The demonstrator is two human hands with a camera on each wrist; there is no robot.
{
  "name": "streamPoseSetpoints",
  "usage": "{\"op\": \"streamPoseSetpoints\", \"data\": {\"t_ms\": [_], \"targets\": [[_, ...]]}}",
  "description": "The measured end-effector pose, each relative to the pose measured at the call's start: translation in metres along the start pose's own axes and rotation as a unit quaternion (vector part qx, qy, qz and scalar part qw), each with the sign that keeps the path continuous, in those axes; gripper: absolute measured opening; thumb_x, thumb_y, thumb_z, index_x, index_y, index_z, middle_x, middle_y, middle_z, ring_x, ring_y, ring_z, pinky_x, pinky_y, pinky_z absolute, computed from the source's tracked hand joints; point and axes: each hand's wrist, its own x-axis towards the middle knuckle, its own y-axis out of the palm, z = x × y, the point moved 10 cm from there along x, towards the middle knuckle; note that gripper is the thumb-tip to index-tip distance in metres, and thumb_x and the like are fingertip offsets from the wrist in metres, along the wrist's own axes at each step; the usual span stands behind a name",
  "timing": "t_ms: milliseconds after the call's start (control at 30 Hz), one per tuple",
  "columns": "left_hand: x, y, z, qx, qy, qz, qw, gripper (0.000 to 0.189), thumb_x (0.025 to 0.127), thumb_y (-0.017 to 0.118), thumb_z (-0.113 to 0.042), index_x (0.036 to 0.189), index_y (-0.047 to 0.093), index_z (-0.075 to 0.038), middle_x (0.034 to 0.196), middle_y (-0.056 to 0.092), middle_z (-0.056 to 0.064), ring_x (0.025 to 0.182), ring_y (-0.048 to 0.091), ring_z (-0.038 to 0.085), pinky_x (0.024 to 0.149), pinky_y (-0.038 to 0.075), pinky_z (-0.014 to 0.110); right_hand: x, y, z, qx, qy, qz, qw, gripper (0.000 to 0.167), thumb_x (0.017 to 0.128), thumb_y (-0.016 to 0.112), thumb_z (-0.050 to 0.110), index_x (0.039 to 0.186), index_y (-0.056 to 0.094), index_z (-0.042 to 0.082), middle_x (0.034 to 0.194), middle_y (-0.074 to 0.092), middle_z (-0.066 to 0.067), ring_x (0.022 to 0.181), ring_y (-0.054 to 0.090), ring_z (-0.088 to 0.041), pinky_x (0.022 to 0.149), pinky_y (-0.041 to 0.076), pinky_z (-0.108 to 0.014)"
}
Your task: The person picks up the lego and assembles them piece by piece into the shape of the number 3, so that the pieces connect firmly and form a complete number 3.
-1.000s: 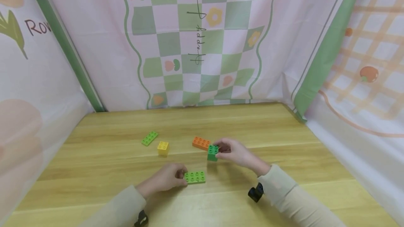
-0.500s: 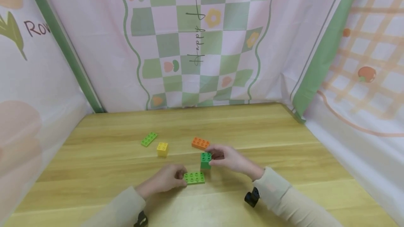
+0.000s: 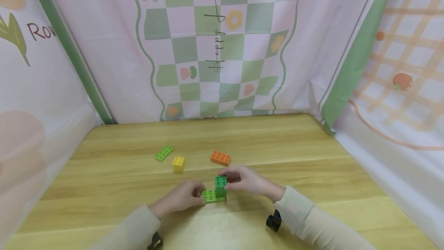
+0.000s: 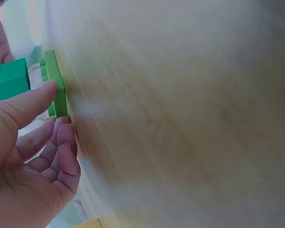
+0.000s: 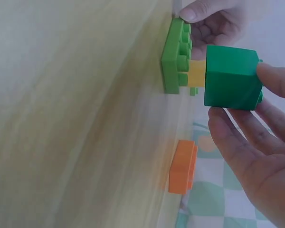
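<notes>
A flat light green brick [image 3: 209,196] with two rows of studs lies on the table, and my left hand [image 3: 182,196] pinches its left end between thumb and fingers. My right hand [image 3: 247,181] holds a dark green square brick [image 3: 220,184] by its sides, studs up. In the right wrist view a gap shows between the dark green brick [image 5: 232,78] and the studs of the light green brick [image 5: 171,61]. From the head it overlaps that brick's right half.
Behind the hands lie an orange brick [image 3: 220,158], a yellow square brick [image 3: 178,164] and another flat light green brick [image 3: 163,153]. Patterned cloth [image 3: 208,49] hangs along the back of the wooden table [image 3: 277,138] and both sides.
My right hand has carried the dark green brick left and toward me, from beside the orange brick to above the light green one. My left hand stays on the light green brick.
</notes>
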Motion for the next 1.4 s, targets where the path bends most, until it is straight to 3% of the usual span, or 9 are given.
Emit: {"op": "streamPoseSetpoints", "data": {"t_ms": [433,933,1400], "targets": [[0.0,0.0,0.0,0.001,-0.01,0.001,1.0,0.029,0.077,0.073,-0.015,0.101,0.063,-0.003,0.073,0.053,-0.006,0.064,0.048,0.009,0.058,0.044,0.024,0.003,0.01,-0.006,-0.006,0.002,0.011,0.9999,0.037,0.085,0.064,0.003,0.12,0.055,-0.002,0.109,0.06,-0.003,0.097,0.057,-0.022,0.082,0.047,-0.027],[0.0,0.0,0.002,0.003,-0.009,-0.001,1.0,0.028,0.077,0.073,-0.014,0.1,0.063,-0.003,0.073,0.053,-0.006,0.064,0.049,0.009,0.058,0.044,0.023,0.001,0.014,0.001,-0.018,-0.011,0.02,0.9996,0.035,0.082,0.065,0.0,0.117,0.059,0.001,0.11,0.061,-0.006,0.097,0.058,-0.018,0.082,0.048,-0.025],[0.0,0.0,0.001,0.005,-0.01,0.0,0.9999,0.028,0.077,0.073,-0.014,0.1,0.063,-0.003,0.073,0.053,-0.006,0.064,0.049,0.009,0.059,0.044,0.024,0.002,0.014,-0.006,-0.022,0.01,0.019,0.9995,0.034,0.081,0.066,-0.001,0.114,0.061,0.004,0.105,0.062,-0.002,0.095,0.058,-0.019,0.081,0.048,-0.025]]}}
